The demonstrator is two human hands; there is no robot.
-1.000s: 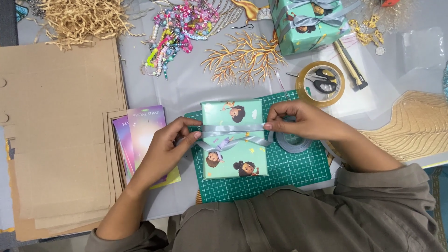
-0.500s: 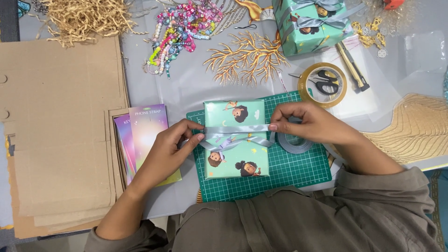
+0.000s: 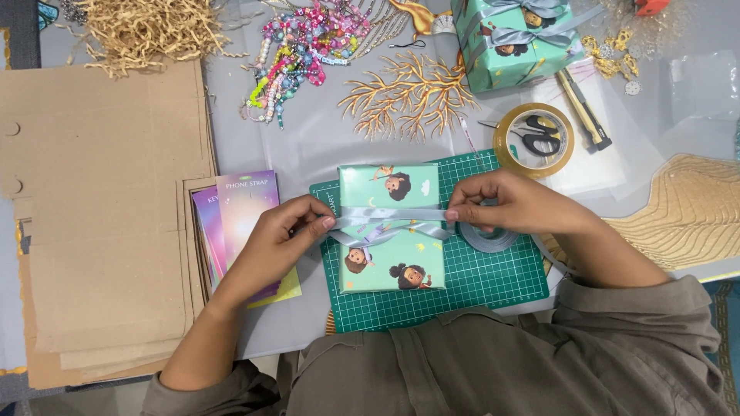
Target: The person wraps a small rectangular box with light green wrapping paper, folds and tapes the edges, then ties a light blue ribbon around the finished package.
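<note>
Ribbon [image 3: 389,223], grey and satiny, runs crosswise over the mint-green gift box [image 3: 391,227], which lies on the green cutting mat [image 3: 493,277]. Left hand [image 3: 285,235] pinches the ribbon at the box's left edge, right hand [image 3: 512,204] at its right edge; both grips are closed on it, equally near.
</note>
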